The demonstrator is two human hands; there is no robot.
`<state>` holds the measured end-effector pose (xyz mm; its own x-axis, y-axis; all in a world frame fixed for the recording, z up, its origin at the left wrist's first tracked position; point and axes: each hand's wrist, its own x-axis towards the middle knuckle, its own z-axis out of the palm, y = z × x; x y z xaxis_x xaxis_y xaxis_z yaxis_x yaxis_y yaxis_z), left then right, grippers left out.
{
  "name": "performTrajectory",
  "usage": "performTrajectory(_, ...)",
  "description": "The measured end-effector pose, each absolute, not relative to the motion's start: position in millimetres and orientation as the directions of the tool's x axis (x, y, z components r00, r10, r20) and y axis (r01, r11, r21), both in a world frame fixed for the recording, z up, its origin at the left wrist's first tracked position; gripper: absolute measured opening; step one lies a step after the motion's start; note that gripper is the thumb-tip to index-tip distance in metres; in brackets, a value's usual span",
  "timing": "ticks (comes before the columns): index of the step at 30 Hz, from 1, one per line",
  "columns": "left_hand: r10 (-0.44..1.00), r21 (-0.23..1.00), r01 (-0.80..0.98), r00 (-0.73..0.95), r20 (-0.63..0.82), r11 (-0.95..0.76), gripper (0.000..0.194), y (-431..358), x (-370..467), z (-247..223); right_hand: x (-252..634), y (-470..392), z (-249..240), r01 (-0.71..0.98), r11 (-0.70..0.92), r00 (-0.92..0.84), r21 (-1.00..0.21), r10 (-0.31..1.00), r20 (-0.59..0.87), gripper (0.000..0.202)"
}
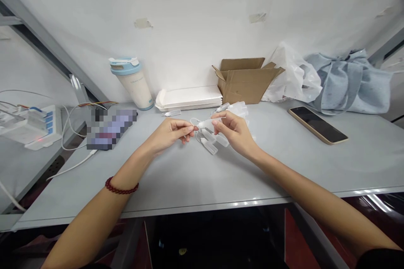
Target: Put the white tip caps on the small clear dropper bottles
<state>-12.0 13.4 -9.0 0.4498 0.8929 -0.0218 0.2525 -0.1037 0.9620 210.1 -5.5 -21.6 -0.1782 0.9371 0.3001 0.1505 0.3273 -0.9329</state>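
A small translucent squeeze bottle [205,124] lies sideways between my hands, just above the table. My right hand [236,131] pinches its body between thumb and fingers. The fingertips of my left hand [173,133] are closed at the bottle's narrow tip; whether a cap is in them is too small to make out. A thin clear loop shows beside the tip. Below and behind my right hand lies a pile of similar bottles [238,109], partly covered by the hand. One loose bottle [173,113] rests apart, in front of the white stack.
Along the wall stand a blue-lidded tumbler [135,84], a stack of flat white boxes [189,97], an open cardboard box [244,86], a white plastic bag [293,77] and a blue cloth bag [350,82]. Phones lie at left [112,130] and right [317,124]; cables run by a power strip [44,128].
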Motion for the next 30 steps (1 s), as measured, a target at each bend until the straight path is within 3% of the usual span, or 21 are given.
performTrajectory(19,0.886,0.965,0.24,0.464,-0.015,-0.109,0.027,11.4,-8.6,-10.3,208.9,-6.2,-27.1,0.186,0.338,-0.233,-0.923,0.927,0.293,0.027)
performTrajectory(30,0.876,0.961,0.263,0.479,-0.049,-0.09,0.023,11.1,-5.7,-7.4,209.5,-4.6,-25.5,0.111,0.324,-0.274,-0.939,0.919,0.284,0.033)
